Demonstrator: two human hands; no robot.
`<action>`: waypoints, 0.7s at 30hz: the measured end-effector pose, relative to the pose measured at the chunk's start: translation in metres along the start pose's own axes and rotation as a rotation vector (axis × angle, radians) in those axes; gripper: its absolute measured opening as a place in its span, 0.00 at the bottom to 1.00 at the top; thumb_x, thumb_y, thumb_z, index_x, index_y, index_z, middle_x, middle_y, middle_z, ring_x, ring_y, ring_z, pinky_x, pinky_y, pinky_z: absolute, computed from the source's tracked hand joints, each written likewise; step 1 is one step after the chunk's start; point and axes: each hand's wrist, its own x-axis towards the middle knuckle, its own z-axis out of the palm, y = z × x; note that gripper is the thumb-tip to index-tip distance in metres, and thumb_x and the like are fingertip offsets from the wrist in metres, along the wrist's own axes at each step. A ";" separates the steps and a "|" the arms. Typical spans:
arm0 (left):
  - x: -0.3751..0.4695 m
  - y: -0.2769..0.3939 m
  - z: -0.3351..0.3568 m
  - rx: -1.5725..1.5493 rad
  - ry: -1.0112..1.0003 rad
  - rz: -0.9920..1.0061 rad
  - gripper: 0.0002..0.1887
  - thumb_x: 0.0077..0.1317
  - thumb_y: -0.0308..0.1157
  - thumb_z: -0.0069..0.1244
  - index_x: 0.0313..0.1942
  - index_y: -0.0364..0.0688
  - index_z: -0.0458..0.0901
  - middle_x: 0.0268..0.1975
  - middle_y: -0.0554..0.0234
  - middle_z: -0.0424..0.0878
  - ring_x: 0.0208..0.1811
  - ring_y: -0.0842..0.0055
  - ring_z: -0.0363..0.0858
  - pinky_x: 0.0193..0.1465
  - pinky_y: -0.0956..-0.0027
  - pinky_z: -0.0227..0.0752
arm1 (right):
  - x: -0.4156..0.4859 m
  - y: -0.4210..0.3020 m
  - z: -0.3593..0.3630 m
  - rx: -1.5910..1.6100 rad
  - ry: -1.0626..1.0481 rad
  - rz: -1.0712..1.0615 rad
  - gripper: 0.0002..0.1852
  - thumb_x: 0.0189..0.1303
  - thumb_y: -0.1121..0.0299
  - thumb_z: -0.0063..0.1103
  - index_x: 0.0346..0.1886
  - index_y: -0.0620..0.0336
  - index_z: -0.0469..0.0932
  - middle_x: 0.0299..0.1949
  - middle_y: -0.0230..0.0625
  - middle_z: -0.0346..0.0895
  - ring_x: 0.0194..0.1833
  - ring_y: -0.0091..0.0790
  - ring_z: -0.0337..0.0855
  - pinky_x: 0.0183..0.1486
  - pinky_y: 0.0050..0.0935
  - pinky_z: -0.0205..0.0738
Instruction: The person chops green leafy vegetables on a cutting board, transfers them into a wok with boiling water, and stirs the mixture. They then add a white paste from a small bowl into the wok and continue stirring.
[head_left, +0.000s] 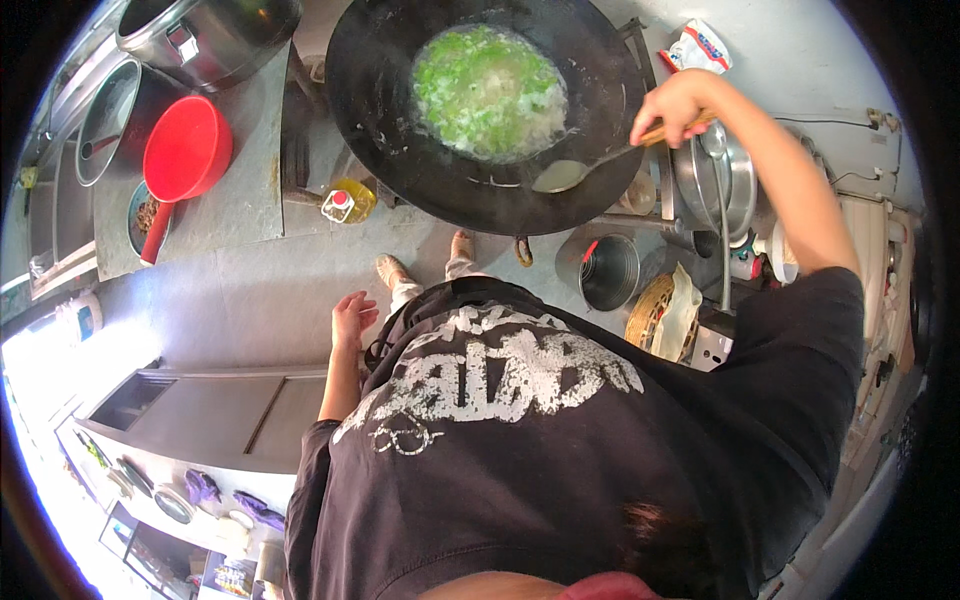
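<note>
A large black wok (375, 142) holds pale, bubbling liquid with chopped green pieces (487, 90). My right hand (673, 112) grips the wooden handle of a metal ladle (561, 176) at the wok's right side. The ladle's bowl rests against or just over the lower right slope of the wok, apart from the green pieces, with pale liquid in it. My left hand (352, 319) hangs beside my body, below the wok, with its fingers loosely apart and nothing in it.
A red plastic dipper (187, 146), a bowl of brown food (140, 217) and large metal pots (217, 45) are at the left. An oil bottle (351, 201) stands left of the wok. Metal basins (739, 187), a metal bucket (611, 274) and a wicker basket (649, 307) are at the right.
</note>
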 end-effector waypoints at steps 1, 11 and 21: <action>-0.001 0.000 -0.001 0.001 -0.008 0.034 0.15 0.64 0.34 0.44 0.48 0.35 0.75 0.34 0.54 0.82 0.27 0.74 0.81 0.29 0.74 0.75 | -0.004 0.001 0.002 0.068 -0.024 0.082 0.37 0.47 0.81 0.57 0.63 0.38 0.65 0.16 0.33 0.69 0.11 0.24 0.66 0.12 0.24 0.60; -0.022 -0.002 -0.012 0.002 0.048 -0.001 0.15 0.65 0.33 0.43 0.47 0.35 0.75 0.33 0.54 0.82 0.26 0.74 0.81 0.27 0.75 0.75 | 0.021 -0.020 -0.002 0.099 -0.049 -0.253 0.39 0.47 0.81 0.58 0.65 0.36 0.62 0.16 0.31 0.68 0.12 0.22 0.68 0.11 0.23 0.61; -0.036 0.000 -0.004 0.075 0.102 -0.046 0.14 0.65 0.32 0.42 0.47 0.36 0.75 0.35 0.53 0.82 0.28 0.73 0.81 0.28 0.75 0.75 | 0.065 -0.049 -0.004 0.475 0.102 -0.446 0.40 0.46 0.83 0.52 0.65 0.37 0.61 0.14 0.30 0.65 0.09 0.23 0.63 0.10 0.22 0.59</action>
